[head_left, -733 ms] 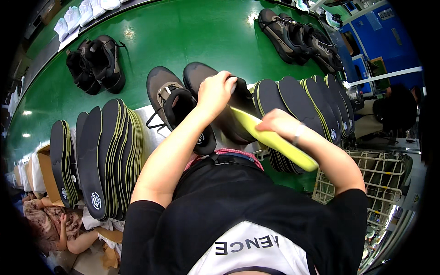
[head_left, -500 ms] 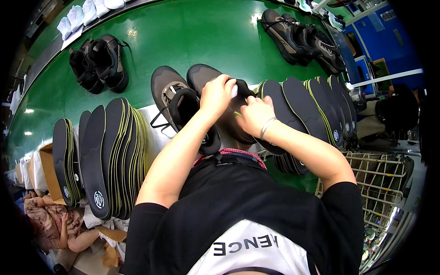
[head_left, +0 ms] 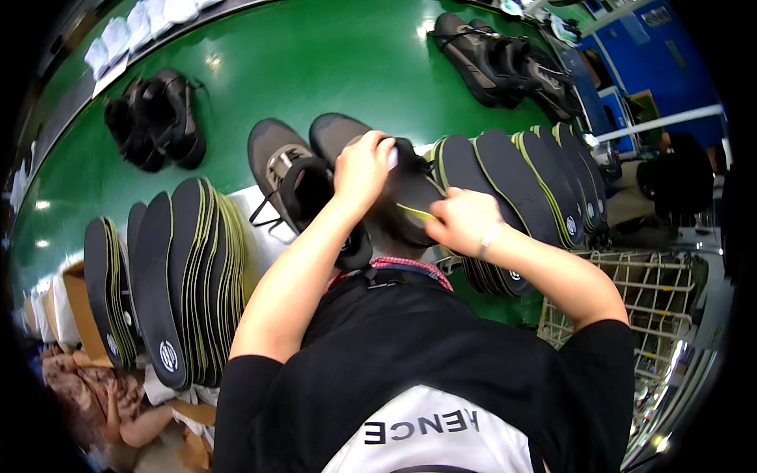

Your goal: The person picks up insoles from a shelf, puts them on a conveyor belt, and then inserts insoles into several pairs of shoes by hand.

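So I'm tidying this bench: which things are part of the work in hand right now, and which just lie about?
In hand:
left hand
right hand
dark shoe with its insole
its mate

Lying about:
insole stack at left
insole row at right
shoe pairs farther back
wire basket

The scene is brightly and evenly lit from overhead. Lamp reflections form small glare spots on the glossy green conveyor surface [head_left: 315, 71]. Fisheye distortion bends straight edges toward the rim, and a black vignette fills the corners. The centre is sharp; detail softens toward the periphery. Shadows beneath objects are short and soft.
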### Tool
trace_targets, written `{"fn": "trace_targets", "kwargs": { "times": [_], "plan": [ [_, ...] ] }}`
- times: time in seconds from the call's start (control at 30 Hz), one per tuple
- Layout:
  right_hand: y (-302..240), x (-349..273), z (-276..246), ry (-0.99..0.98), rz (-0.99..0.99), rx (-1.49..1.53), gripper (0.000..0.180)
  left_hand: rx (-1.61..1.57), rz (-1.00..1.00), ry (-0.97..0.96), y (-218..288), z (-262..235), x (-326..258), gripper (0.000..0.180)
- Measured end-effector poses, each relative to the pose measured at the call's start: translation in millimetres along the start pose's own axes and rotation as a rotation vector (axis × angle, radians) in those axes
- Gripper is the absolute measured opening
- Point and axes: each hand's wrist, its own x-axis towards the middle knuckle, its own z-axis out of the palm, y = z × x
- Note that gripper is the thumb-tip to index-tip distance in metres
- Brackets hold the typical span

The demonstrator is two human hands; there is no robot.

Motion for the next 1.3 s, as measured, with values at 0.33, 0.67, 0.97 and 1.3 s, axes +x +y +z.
{"fn": "trace_targets", "kwargs": {
  "times": [0.33, 0.67, 0.97, 1.3],
  "plan": [
    [-20.2, 58.2, 32.6, -0.066, -0.056, -0.092, 0.022, -0.019, 0.077, 0.001, 1.7, -0.6, 0.4, 0.021],
    [-0.2, 106.9, 35.2, -0.686, -0.395, -0.080, 0.034, -0.070, 0.121, -0.084, 10.5, -4.1, -1.7, 0.020],
    [-22.7, 84.0, 63.7, -0.264, 0.076, -0.171, 0.027, -0.066, 0.108, -0.070, 7.9, -3.2, -4.4, 0.022],
    [-12.6, 53.1, 3.1, -0.634, -0.276, -0.233, 0.021, -0.031, 0.142, -0.057, 8.0, -3.3, 0.7, 0.025]
  ]
}}
